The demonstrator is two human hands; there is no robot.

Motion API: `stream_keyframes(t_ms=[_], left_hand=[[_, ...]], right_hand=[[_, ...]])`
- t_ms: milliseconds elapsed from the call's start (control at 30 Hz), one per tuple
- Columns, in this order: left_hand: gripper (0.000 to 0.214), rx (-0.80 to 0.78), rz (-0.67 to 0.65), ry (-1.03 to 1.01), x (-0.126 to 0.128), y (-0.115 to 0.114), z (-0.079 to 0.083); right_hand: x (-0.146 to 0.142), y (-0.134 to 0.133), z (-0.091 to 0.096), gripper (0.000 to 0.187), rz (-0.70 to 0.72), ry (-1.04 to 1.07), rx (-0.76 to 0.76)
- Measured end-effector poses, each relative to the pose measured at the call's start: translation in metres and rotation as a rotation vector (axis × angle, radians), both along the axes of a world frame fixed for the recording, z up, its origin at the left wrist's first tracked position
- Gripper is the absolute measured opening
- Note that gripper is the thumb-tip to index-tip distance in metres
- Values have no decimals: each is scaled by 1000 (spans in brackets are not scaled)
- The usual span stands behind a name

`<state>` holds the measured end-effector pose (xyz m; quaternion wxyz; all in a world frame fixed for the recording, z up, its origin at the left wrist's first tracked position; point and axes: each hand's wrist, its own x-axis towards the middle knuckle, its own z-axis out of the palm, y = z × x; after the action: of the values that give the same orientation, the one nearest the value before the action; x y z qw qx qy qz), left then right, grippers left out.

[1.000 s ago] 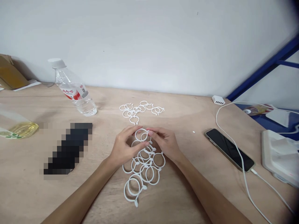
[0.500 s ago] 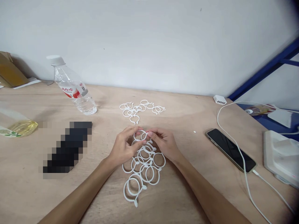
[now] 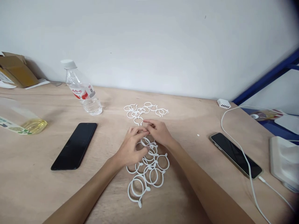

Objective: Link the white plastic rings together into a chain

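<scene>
Covering the upper near rings (image 3: 144,175) at centre, the left hand (image 3: 133,145) and right hand (image 3: 160,132) meet, left thumb apart, right fingers bent close; whether either grips a ring, I cannot tell. Far rings (image 3: 140,111) lie just above. Left on the worktop (image 3: 191,116): bottle (image 3: 84,92), black phone (image 3: 74,147). Right: a cable (image 3: 233,141) crosses the cased phone (image 3: 230,151).

Smooth plastic rings (image 3: 155,162), matt wooden tabletop (image 3: 109,130), glossy phone (image 3: 74,146), shiny plastic bottle (image 3: 83,91), cardboard box (image 3: 20,71)
</scene>
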<state>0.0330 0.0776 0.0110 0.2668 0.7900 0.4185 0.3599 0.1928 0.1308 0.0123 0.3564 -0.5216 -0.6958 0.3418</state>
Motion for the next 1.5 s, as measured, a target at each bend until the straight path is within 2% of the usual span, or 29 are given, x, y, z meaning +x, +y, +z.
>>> stream_keyframes(t_ms=[67, 133, 200, 267, 333, 400, 500, 567, 667, 767, 867, 967, 1033, 1133, 1233, 1367, 1500], left_hand=[[28, -16, 17, -37, -1, 0, 1], [24, -28, 76, -106, -2, 1, 1], [27, -30, 177, -175, -3, 2, -1], [25, -31, 295, -216, -4, 4, -3], [25, -28, 380, -222, -4, 5, -5], [30, -15, 415, -212, -3, 6, -5], [37, 17, 420, -204, 0, 6, -5], [47, 26, 399, -219, 1, 6, -5], [62, -13, 304, -260, 2, 5, -7], [61, -33, 225, -242, 0, 4, -8], [49, -30, 202, -264, -2, 3, -8], [47, -138, 196, -360, -3, 4, -9], [45, -203, 180, -407, -3, 5, -9], [43, -224, 120, -430, -2, 5, -9], [41, -235, 80, -438, -2, 5, -7], [36, -255, 24, -436, -3, 4, -6], [38, -302, 40, -432, -3, 3, -5]], right_hand=[[-4, 9, 2, 39, 60, -162, 30], [-6, 15, 4, 36, 88, -306, 38], [-6, 16, 6, 28, 80, -393, 40], [-4, 15, 6, 19, 89, -395, 62], [-1, 10, 6, 15, 94, -296, 82], [1, 4, 7, 13, 51, -90, 57], [4, -8, 12, 15, -4, 295, -125], [4, -19, 18, 19, 43, 495, -288], [2, -34, 27, 23, 121, 641, -422], [0, -47, 30, 24, 139, 655, -440], [2, -54, 26, 24, 103, 566, -393], [8, -59, 19, 25, -18, 445, -295], [12, -61, 15, 32, -66, 442, -267], [14, -61, 11, 36, -14, 526, -293], [14, -59, 9, 30, 28, 591, -275], [12, -56, 7, 18, -32, 482, -85], [12, -56, 6, 15, -69, 365, 67]])
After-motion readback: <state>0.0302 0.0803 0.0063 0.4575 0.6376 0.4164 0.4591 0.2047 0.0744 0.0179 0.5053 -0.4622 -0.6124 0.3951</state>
